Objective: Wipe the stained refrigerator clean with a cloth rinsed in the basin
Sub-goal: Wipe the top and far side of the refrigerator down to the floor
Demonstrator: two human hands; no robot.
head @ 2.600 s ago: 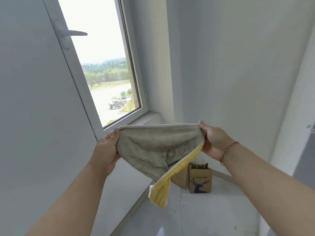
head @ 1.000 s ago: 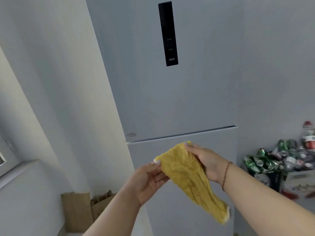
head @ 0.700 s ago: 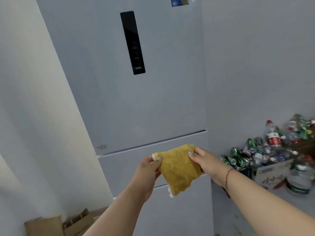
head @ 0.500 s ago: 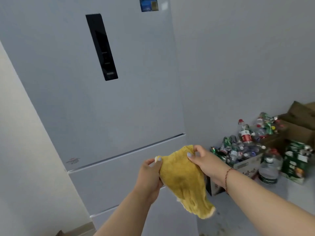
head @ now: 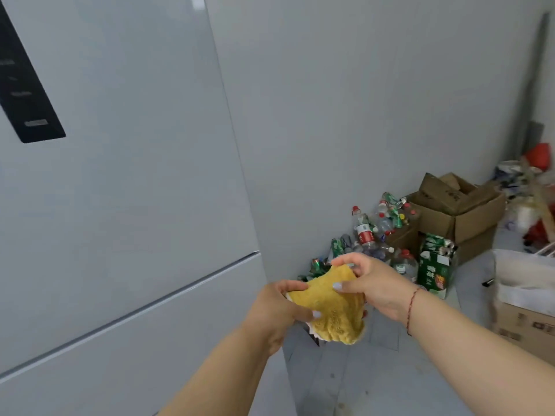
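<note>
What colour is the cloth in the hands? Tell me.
Yellow cloth, seen in the head view.

You hold a yellow cloth [head: 330,310] bunched between your left hand [head: 282,307] and right hand [head: 372,285], just beside the white refrigerator [head: 126,190]; bottles [head: 365,232] and cardboard boxes [head: 459,211] crowd the floor [head: 390,379] behind.

A: What is the supporting surface?
B: A grey tiled floor [head: 390,382].
A: What stands on it?
B: The refrigerator [head: 126,187]; by the wall, plastic bottles [head: 365,228], cardboard boxes [head: 459,217], a green carton [head: 435,265].
</note>
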